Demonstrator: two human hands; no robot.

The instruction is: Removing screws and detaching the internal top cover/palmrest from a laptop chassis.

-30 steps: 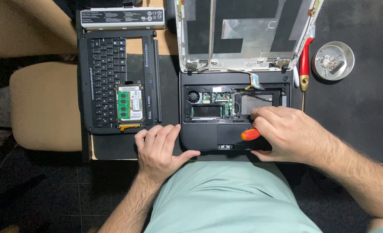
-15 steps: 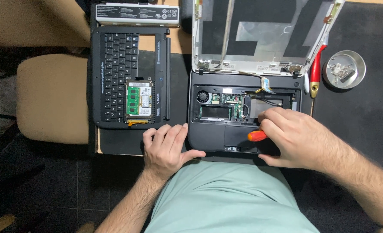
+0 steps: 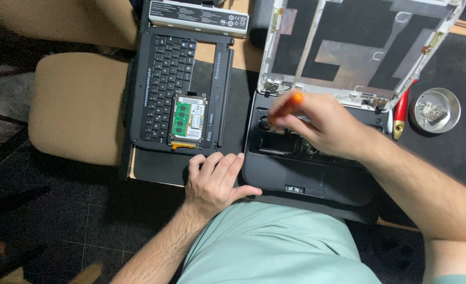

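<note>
Working point: right hand (image 3: 325,126) pinches an orange-handled screwdriver (image 3: 288,105) over the far-left corner of the open laptop base (image 3: 306,173); its tip is hidden
Left hand: left hand (image 3: 214,181) lies flat, fingers spread, holding nothing, at the near-left edge of the base
Slip risk: a blurred, tilted tool could skid off a screw and gouge the exposed board
Loose parts: green memory module (image 3: 180,118) rests on the detached keyboard (image 3: 164,79), left; a nudge could knock it off
Lid: stripped screen shell (image 3: 359,47) stands far, could tip
Screws: metal dish (image 3: 435,110) sits right
</note>
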